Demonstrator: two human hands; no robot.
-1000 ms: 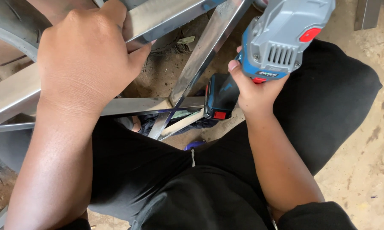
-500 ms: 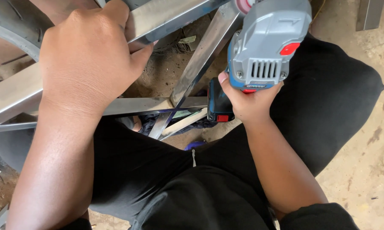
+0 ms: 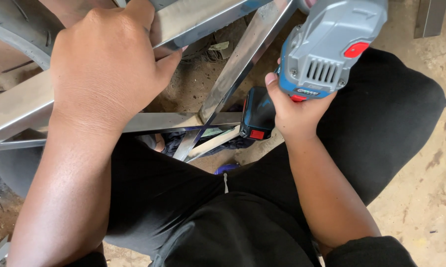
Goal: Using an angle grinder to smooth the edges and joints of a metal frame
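Observation:
My left hand [image 3: 107, 64] grips the upper bar of a shiny steel frame [image 3: 15, 106] at the top left. A slanted bar of that frame [image 3: 243, 54] crosses a lower horizontal bar [image 3: 163, 121] in the middle of the view. My right hand [image 3: 294, 111] holds a grey and blue cordless power tool [image 3: 332, 42] by its handle, with the dark battery pack [image 3: 257, 113] pointing down beside the slanted bar. The tool's working end is cut off by the top edge. My legs in black trousers [image 3: 223, 207] fill the lower part of the view.
A curved steel ring [image 3: 15, 34] of the frame shows at the far left. Bare sandy concrete floor [image 3: 425, 183] lies to the right. A strip of pale wood [image 3: 210, 143] rests under the bars' crossing. Another metal piece [image 3: 428, 17] stands at the top right corner.
My right hand has carried the power tool leftward and a little down, closer to the slanted bar. My left hand has stayed on the upper bar.

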